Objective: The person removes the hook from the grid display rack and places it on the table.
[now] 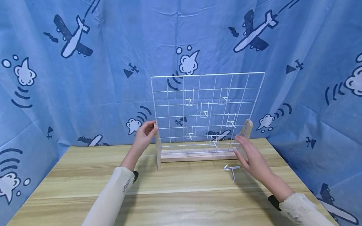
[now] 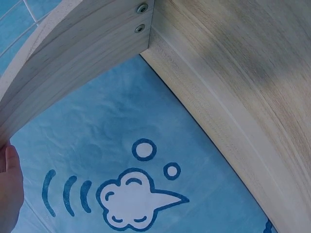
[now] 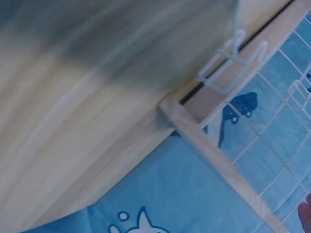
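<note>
A white wire grid panel (image 1: 199, 110) stands upright in a wooden stand (image 1: 198, 156), with several white hooks (image 1: 204, 113) hanging on it. My left hand (image 1: 144, 136) pinches the top of the stand's left wooden upright (image 1: 158, 150); in the left wrist view only part of that hand shows at the left edge. Beside the right upright (image 1: 248, 130), my right hand (image 1: 253, 158) has its fingers extended toward the grid's lower right corner. Whether those fingertips touch it, I cannot tell. One loose white hook (image 1: 232, 169) is on the table below the right hand, its end partly hidden.
The wood-grain table (image 1: 169, 201) extends in front of the stand. A blue curtain (image 1: 127, 62) printed with planes and clouds surrounds the table at the back and sides. The stand is close to the table's back edge.
</note>
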Motion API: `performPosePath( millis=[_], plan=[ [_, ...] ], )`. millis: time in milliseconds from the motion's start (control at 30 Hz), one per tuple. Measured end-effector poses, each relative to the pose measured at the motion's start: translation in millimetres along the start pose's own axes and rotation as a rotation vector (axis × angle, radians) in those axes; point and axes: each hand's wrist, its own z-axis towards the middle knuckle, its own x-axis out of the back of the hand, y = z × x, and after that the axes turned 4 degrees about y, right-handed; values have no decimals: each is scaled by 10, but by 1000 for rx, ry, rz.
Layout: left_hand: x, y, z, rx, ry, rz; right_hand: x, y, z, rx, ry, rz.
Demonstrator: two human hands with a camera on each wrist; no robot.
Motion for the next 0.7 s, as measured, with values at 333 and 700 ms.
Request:
performPosePath(
  millis=[333,700],
  plan=[
    [3,-11,0,-7,9,7,-54,-26,197,-118,96,19],
    [-12,-8,2,-3,18,10,-128,-140,397,-280,196,83]
  ],
)
